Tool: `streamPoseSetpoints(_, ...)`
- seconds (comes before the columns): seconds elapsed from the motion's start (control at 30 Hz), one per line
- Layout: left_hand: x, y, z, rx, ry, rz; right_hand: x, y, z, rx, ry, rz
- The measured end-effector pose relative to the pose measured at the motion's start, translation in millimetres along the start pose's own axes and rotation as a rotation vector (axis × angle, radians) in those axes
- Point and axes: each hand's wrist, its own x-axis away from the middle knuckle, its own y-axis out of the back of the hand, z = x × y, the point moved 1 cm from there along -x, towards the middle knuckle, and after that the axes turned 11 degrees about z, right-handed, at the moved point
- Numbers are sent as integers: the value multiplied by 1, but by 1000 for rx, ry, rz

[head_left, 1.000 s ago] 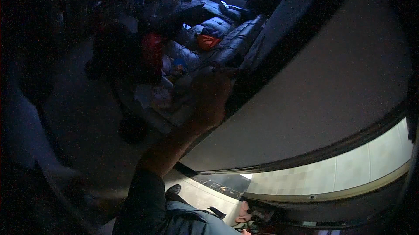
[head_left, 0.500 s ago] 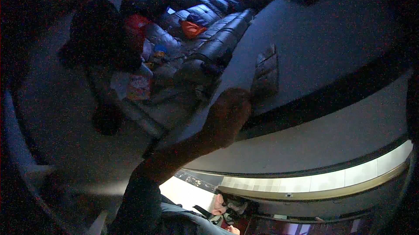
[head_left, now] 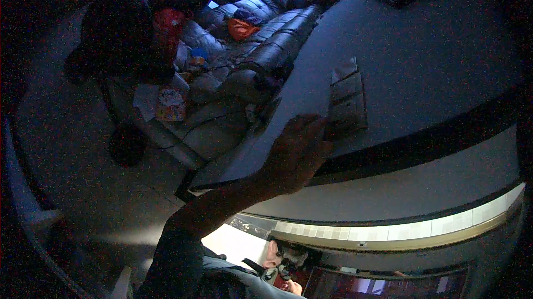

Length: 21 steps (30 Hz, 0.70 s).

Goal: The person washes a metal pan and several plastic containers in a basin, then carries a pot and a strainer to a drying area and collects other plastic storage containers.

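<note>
My left hand point(head_left: 300, 152) reaches up from the lower left to the wall, dim and in shadow. Its fingers extend to the lower end of a switch panel point(head_left: 347, 96), a tall plate with several sections. The fingertips overlap the plate's edge; whether one presses it is too dark to tell. Nothing shows in this hand. Part of my right hand point(head_left: 292, 286) appears low down beside my grey shirt point(head_left: 230, 278), its fingers mostly hidden.
Past the wall's corner stands a dark tufted sofa point(head_left: 275, 35) with an orange cloth item point(head_left: 241, 29) and clutter. A patterned box point(head_left: 171, 105) is nearby. Shoes point(head_left: 271, 254) lie on the floor below, near a bright doorway point(head_left: 236, 246). A dark-framed glossy panel point(head_left: 383, 285) is at lower right.
My left hand has shifted slightly right and down in the picture, staying at the panel's lower end. The view has moved a little, and more of my right hand's fingers shows.
</note>
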Motion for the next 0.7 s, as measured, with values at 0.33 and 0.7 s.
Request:
streamPoseSetpoints(0.33, -19, 20, -23, 413, 237, 218, 15, -4, 11, -84, -41, -41)
streamPoseSetpoints(0.7, 21, 6, -34, 436, 390, 126, -50, -12, -41, -119, -121, 226)
